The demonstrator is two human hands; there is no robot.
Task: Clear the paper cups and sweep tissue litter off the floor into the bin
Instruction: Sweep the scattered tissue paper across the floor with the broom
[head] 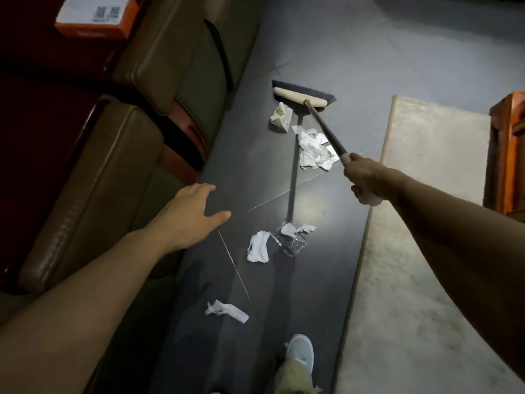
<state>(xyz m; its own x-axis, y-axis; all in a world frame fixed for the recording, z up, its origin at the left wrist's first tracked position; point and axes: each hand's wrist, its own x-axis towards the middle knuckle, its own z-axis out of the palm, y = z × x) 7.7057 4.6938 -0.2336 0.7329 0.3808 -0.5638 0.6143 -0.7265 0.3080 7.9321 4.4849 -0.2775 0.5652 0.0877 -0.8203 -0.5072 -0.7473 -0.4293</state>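
Dark tiled floor [326, 52] runs up the middle, with an olive sofa [93, 194] along the left and a pale stone worktop [426, 194] on the right. Right hand [366, 180] is wrapped tight round the white grip at the end of the broom handle [326, 129], arm stretched out, and the broom head [301, 96] is planted flat on the tiles well ahead. Left hand [187, 214] is out over the sofa's edge, fingers loosely spread, thumb apart, holding nothing. Now the litter: a crumpled tissue pile [314, 152] lies under the handle, just this side of the broom head, with a flattened paper piece [281, 119] right beside the bristles; cup or carton, I cannot tell. Nearer in, a torn tissue wad [258, 247] sits just beside a scrap of clear plastic wrap [291, 243] with another white shred on top. Closer still, a tissue strip [225, 311] lies alone, near a pale shoe [299, 351] at the bottom edge.
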